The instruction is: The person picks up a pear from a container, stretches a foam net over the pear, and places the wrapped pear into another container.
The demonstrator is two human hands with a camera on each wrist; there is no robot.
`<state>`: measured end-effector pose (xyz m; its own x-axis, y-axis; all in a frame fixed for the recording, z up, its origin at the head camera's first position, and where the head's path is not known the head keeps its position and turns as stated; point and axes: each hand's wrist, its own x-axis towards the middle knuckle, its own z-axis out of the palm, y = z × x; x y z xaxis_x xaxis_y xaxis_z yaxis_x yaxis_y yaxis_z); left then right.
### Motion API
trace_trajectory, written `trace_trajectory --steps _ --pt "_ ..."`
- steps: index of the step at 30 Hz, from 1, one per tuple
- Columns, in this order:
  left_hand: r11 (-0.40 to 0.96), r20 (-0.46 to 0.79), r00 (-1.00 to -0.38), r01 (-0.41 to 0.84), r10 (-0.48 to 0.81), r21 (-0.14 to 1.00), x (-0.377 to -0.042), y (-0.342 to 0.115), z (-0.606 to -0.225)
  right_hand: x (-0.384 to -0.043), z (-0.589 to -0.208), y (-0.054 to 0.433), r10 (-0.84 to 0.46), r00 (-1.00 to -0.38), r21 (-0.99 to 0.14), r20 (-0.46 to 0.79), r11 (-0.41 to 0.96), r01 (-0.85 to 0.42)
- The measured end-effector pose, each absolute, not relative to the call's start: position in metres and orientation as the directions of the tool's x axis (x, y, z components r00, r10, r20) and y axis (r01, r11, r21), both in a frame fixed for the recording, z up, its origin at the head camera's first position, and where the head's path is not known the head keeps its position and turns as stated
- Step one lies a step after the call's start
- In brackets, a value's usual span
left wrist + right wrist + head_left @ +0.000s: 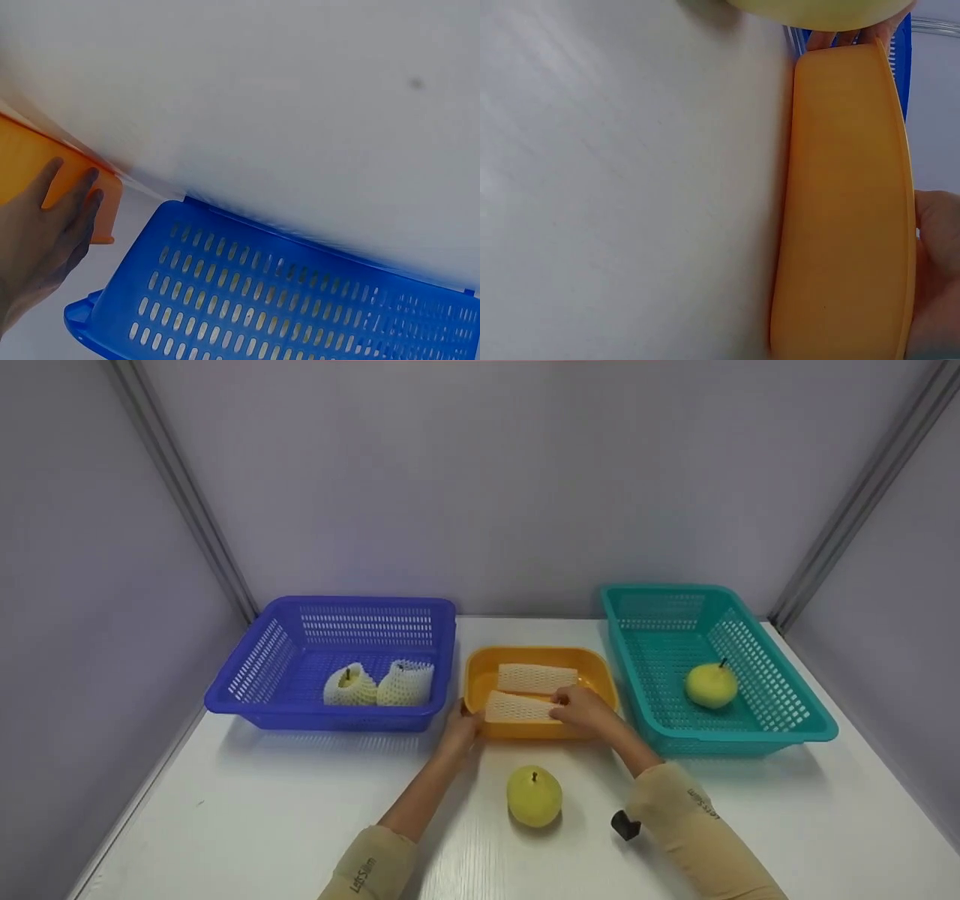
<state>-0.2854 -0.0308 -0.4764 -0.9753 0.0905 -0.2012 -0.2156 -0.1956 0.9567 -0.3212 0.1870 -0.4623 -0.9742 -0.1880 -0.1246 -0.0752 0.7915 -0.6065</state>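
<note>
In the head view my right hand (587, 711) pinches the right end of a white foam net sleeve (521, 707) inside an orange tray (541, 730). A second foam net sleeve (537, 679) lies behind it in the tray. My left hand (460, 729) touches the tray's left end; the left wrist view has its fingers (71, 202) fairly straight along the outer wall. On the table before the tray stands a bare yellow-green pear (534, 796). In the right wrist view part of my right hand (939, 270) shows over the tray's rim, its fingertips hidden.
At left stands a blue basket (322, 718) holding two pears in foam nets (350, 687). A green basket (750, 737) at right holds one bare pear (711, 685). A small black object (625, 825) is beside the right sleeve. Grey walls enclose the white table (262, 810).
</note>
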Motion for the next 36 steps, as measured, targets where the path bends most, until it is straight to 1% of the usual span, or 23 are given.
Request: trace_trajectory --steps 7,13,20,26,36 --pt "-0.17 -0.198 -0.978 -0.207 0.069 0.963 -0.287 -0.029 -0.48 -0.322 -0.465 0.189 -0.158 -0.987 -0.675 -0.035 0.732 -0.093" --pt "-0.201 -0.211 -0.975 -0.222 0.075 0.954 -0.286 -0.029 -0.48 -0.318 -0.462 0.193 -0.109 -0.994 -0.756 0.026 0.648 -0.091" --pt "-0.19 -0.203 -0.977 -0.212 0.066 0.959 -0.284 -0.029 -0.479 -0.313 -0.454 0.193 -0.076 -0.979 -0.803 0.189 0.561 -0.199" --pt "-0.187 -0.21 -0.976 -0.217 0.056 0.958 -0.283 -0.028 -0.477 -0.307 -0.447 0.193 -0.055 -0.976 -0.84 0.212 0.499 -0.211" --pt "-0.198 -0.233 -0.97 -0.241 0.065 0.95 -0.284 -0.031 -0.477 -0.294 -0.441 0.196 -0.009 -0.964 -0.863 0.265 0.444 -0.242"
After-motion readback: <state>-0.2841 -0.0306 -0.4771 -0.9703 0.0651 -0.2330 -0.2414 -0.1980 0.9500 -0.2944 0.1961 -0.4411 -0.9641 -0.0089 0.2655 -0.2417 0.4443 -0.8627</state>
